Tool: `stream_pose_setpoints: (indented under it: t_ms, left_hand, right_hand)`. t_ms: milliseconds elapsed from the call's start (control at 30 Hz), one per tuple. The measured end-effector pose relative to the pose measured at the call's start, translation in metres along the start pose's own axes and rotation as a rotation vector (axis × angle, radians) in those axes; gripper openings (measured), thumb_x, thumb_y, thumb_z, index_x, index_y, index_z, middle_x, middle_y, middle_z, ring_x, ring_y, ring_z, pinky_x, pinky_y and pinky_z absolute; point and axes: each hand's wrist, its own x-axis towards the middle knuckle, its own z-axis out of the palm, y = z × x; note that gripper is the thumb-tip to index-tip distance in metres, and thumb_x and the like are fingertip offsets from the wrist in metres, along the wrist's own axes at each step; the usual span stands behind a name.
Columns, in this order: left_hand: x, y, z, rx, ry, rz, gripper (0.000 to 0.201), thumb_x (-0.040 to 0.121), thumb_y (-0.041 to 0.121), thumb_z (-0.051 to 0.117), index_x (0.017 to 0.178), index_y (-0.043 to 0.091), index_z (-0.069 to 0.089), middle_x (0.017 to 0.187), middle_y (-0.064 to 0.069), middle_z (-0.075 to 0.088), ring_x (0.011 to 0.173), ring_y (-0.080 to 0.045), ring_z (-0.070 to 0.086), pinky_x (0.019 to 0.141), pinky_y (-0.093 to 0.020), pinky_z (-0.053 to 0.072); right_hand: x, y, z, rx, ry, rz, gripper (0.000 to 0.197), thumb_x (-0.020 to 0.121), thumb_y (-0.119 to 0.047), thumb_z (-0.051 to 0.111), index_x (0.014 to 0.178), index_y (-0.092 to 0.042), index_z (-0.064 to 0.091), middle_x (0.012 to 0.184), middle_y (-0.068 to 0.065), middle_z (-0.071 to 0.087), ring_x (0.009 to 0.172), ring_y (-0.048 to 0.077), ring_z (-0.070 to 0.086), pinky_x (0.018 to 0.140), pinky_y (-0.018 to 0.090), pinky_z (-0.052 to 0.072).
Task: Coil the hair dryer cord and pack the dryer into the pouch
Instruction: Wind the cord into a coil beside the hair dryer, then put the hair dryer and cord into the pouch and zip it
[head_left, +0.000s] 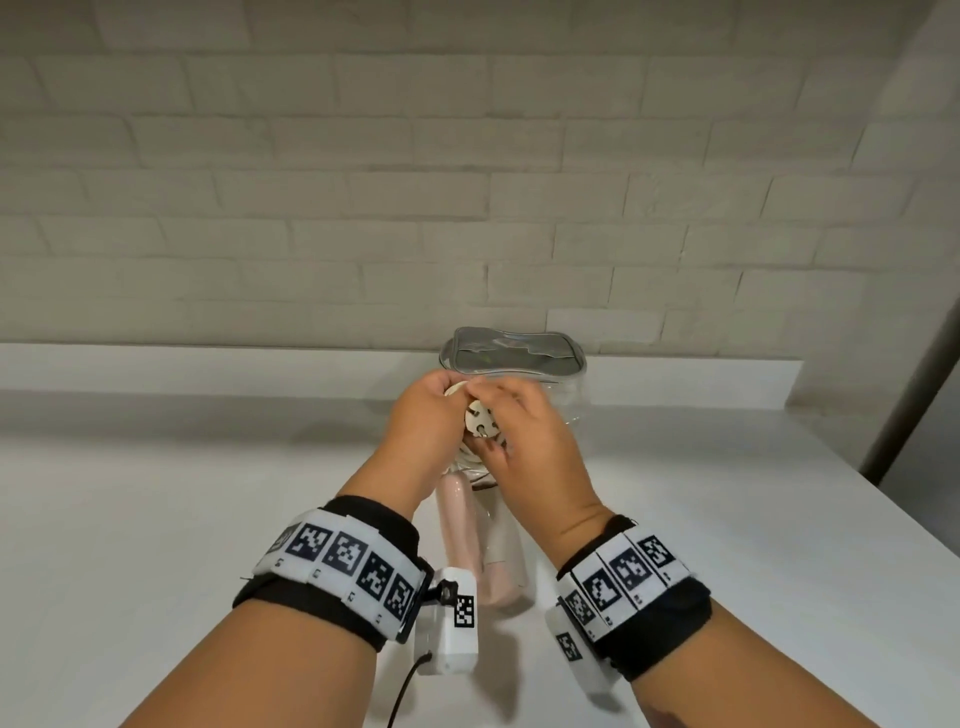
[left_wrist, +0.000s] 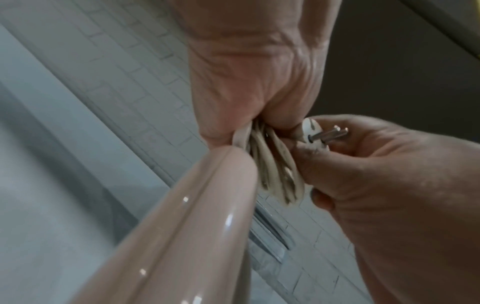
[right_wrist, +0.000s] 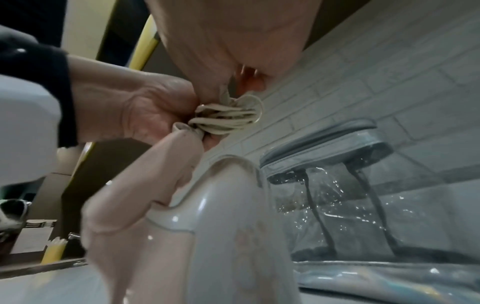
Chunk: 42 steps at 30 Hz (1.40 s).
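Left hand (head_left: 423, 415) clenches the coiled cord (left_wrist: 270, 170); right hand (head_left: 524, 436) pinches its plug (head_left: 480, 423). The pink hair dryer (head_left: 470, 540) runs near-to-far, clear pouch (head_left: 524, 364) just beyond both hands.

Head looks down; wrist views close, seemingly upward.

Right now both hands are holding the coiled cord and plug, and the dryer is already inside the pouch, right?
Not quite. The hands do hold the cord and plug, but the head view shows the dryer lying on the table, in front of the pouch.
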Motion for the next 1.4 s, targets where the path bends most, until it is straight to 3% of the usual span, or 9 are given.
stream_pose_setpoints:
  t_ms: [100,233,367,467,600,933,1167,1333,1400]
  left_hand:
    - [0.000,-0.006,-0.004,0.017,0.041,0.039,0.016,0.085,0.043,0.062,0.084,0.028,0.066,0.084,-0.007,0.074,0.073,-0.026,0.070,0.072,-0.045,0.058]
    - [0.000,-0.009,-0.016,0.015,0.106,0.142,0.022,0.086,0.042,0.065,0.078,0.021,0.064,0.066,0.000,0.062,0.055,-0.016,0.059,0.060,-0.036,0.051]
    - [-0.008,-0.016,-0.023,-0.122,-0.105,0.066,0.010,0.082,0.023,0.073,0.089,0.018,0.068,0.073,0.004,0.070,0.065,-0.009,0.063,0.060,-0.022,0.049]
    - [-0.017,-0.026,-0.024,-0.205,-0.264,-0.022,0.019,0.083,0.018,0.070,0.101,0.014,0.068,0.088,-0.002,0.076,0.081,-0.017,0.068,0.074,-0.028,0.050]
    - [-0.023,-0.032,-0.016,-0.326,-0.273,-0.052,0.032,0.077,0.032,0.067,0.104,0.015,0.066,0.090,-0.005,0.076,0.089,-0.021,0.069,0.088,-0.038,0.051]
    - [-0.022,-0.030,-0.004,-0.231,-0.296,0.033,0.017,0.090,0.019,0.063,0.106,0.025,0.062,0.099,-0.006,0.068,0.091,-0.019,0.063,0.086,-0.037,0.050]
    - [-0.019,-0.030,-0.014,-0.079,-0.219,0.099,0.019,0.088,0.033,0.064,0.107,0.030,0.063,0.120,-0.012,0.062,0.093,-0.016,0.070,0.076,-0.034,0.058]
    - [-0.020,-0.025,-0.025,-0.062,-0.146,0.075,0.017,0.089,0.032,0.063,0.103,0.023,0.060,0.125,-0.018,0.053,0.085,-0.014,0.069,0.064,-0.020,0.054]
    - [-0.021,-0.018,-0.030,-0.043,-0.115,0.072,0.011,0.090,0.029,0.062,0.100,0.026,0.059,0.122,-0.015,0.053,0.075,-0.008,0.065,0.057,-0.015,0.050]
  right_hand:
    - [0.003,-0.005,-0.004,0.170,0.002,0.106,0.038,0.085,-0.021,0.068,0.122,-0.021,0.057,0.112,-0.006,0.058,0.099,0.004,0.054,0.087,0.006,0.040]
    - [0.011,-0.008,-0.018,0.848,0.255,0.428,0.022,0.090,-0.018,0.062,0.111,-0.020,0.055,0.092,0.001,0.065,0.077,0.012,0.065,0.074,0.029,0.056]
    - [0.016,0.014,-0.014,1.418,0.427,0.794,0.011,0.096,-0.012,0.052,0.108,-0.013,0.049,0.082,0.005,0.059,0.069,0.013,0.059,0.064,0.023,0.052]
    - [0.011,0.033,-0.001,1.546,0.420,1.009,0.011,0.099,-0.015,0.047,0.106,-0.008,0.051,0.084,0.009,0.059,0.071,0.017,0.060,0.060,0.024,0.053]
    - [0.001,0.036,0.015,1.415,0.215,1.173,0.019,0.100,-0.013,0.042,0.111,0.000,0.052,0.082,0.012,0.062,0.062,0.013,0.057,0.064,0.025,0.044]
    - [0.008,0.011,0.010,0.896,-0.217,0.973,0.027,0.095,-0.001,0.043,0.107,-0.010,0.065,0.077,0.003,0.066,0.053,0.008,0.059,0.058,0.030,0.054]
    - [0.024,0.018,0.004,0.828,-0.208,0.830,0.039,0.093,-0.004,0.047,0.124,-0.025,0.038,0.121,-0.001,0.058,0.100,0.014,0.060,0.072,0.024,0.049]
    - [0.057,0.062,0.003,-0.080,-0.082,0.375,0.047,0.083,-0.011,0.055,0.130,-0.016,0.047,0.127,0.006,0.055,0.116,0.024,0.051,0.098,0.038,0.043]
    - [0.066,0.077,0.007,-0.389,-0.191,0.256,0.058,0.078,-0.018,0.063,0.133,-0.018,0.046,0.129,0.010,0.055,0.124,0.031,0.045,0.103,0.046,0.036]
